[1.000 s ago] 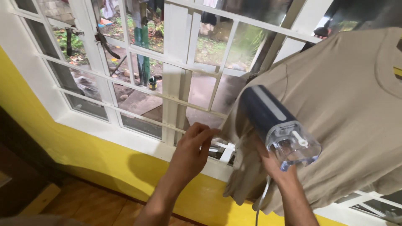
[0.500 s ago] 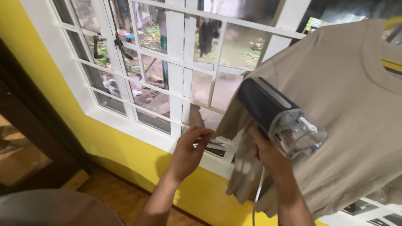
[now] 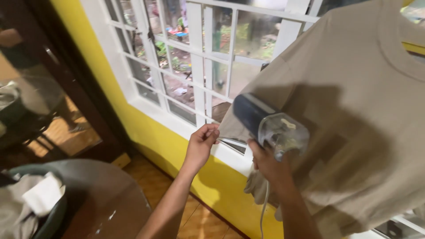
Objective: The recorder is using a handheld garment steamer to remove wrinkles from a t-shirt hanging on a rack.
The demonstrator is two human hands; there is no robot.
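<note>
Steaming the sleeve of a hung beige cotton T-shirt (image 3: 354, 110)
Left hand (image 3: 201, 146) pinches the sleeve hem taut at 9 o'clock; right hand (image 3: 268, 163) grips the navy handheld steamer with clear tank (image 3: 270, 124), pressed to cloth; next likely a slow pass

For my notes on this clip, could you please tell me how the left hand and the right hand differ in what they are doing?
The left hand pinches the sleeve edge of the beige T-shirt with its fingertips, pulling it out toward the white window frame; the right hand wraps fully around the handle of the dark blue garment steamer. The left hand sits beside the shirt, the right in front of it. Both are bare.
</note>
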